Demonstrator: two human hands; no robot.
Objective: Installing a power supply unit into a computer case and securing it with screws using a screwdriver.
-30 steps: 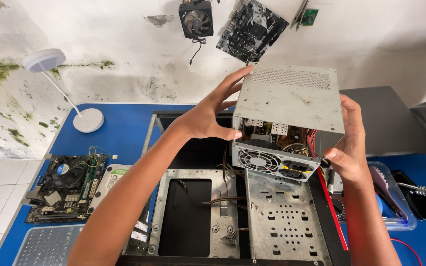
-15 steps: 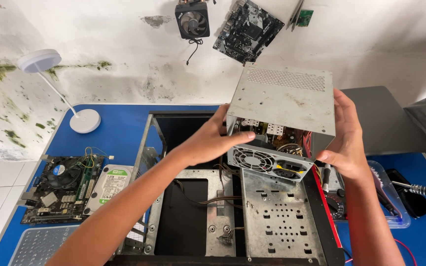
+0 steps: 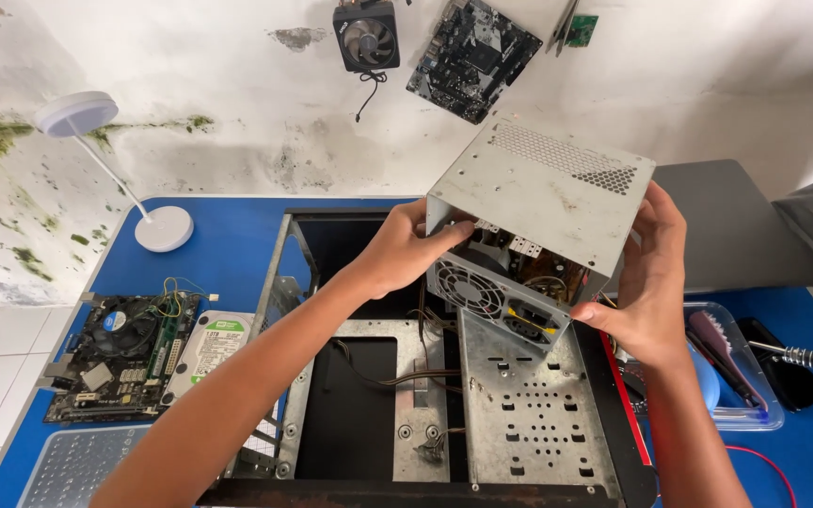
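1. Power supply unit (image 3: 543, 202): a grey metal box held in the air between both hands, above the open computer case (image 3: 444, 395).
2. The left hand (image 3: 402, 252) grips its left end, fingers curled around the lower edge and thumb on the side wall.
3. The right hand (image 3: 646, 282) clasps its right end, fingers wrapped up the side and thumb under the lower corner.
4. The box is tilted: its broad plain face, with a perforated vent patch near the far right edge, looks up and toward the camera. Its fan grille face (image 3: 496, 306) points down toward the person.
5. Its long axis runs from left hand to right hand, the right end sitting a little farther away.
6. Between the hands, the open underside shows pale connectors and yellow wiring (image 3: 543, 277).
7. Below the hands, the case holds a perforated metal tray (image 3: 534, 414) and loose cables (image 3: 397, 376).
8. Just right of the right hand, a clear plastic tray (image 3: 755, 404) holds tools.
9. Left of the left arm lie a hard drive (image 3: 207, 350) and a motherboard (image 3: 124, 353); a white lamp (image 3: 157, 226) stands beyond them.
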